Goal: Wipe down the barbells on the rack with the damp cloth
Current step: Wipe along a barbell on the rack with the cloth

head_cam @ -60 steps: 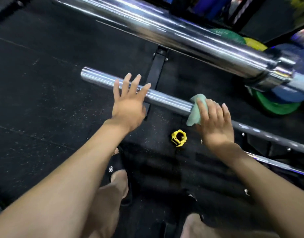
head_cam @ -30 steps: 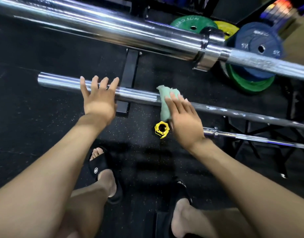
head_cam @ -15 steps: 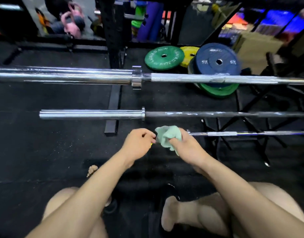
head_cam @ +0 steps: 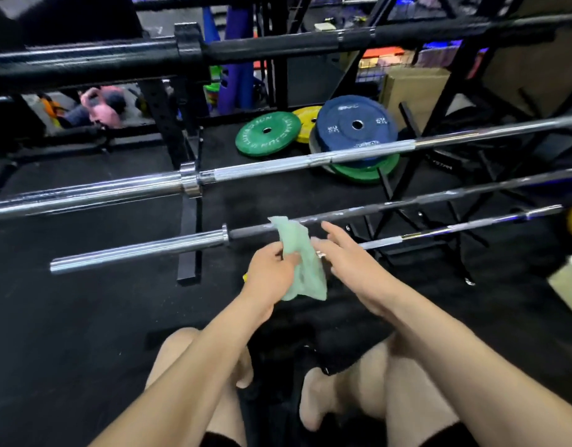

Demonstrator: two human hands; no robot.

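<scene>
The left hand (head_cam: 270, 274) gripped the cloth (head_cam: 299, 253) in front of the barbell (head_cam: 139, 250), while the right hand (head_cam: 349, 262), fingers extended, held nothing.

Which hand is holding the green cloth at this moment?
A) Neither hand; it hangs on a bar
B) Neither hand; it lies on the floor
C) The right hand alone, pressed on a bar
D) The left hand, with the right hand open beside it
D: the left hand pinches the green cloth, while the right hand reaches out beside it with straight fingers.
</scene>
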